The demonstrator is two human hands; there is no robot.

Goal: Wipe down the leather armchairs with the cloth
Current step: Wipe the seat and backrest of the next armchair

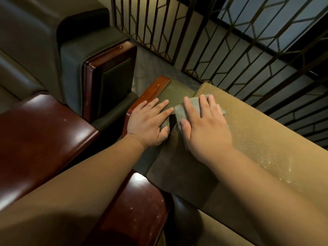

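Observation:
A grey-green cloth lies flat on the top of a tan leather armchair back. My right hand presses on the cloth with straight, spread fingers and covers most of it. My left hand rests flat beside it on the darker olive leather of the chair's side panel, fingers straight, thumb at the seam between the two panels. Wet drops glisten on the tan leather near my right forearm.
A second dark leather armchair with glossy red-brown wooden arm ends stands at the left. A wooden trim strip edges the olive panel. A black metal lattice screen runs close behind the chair back.

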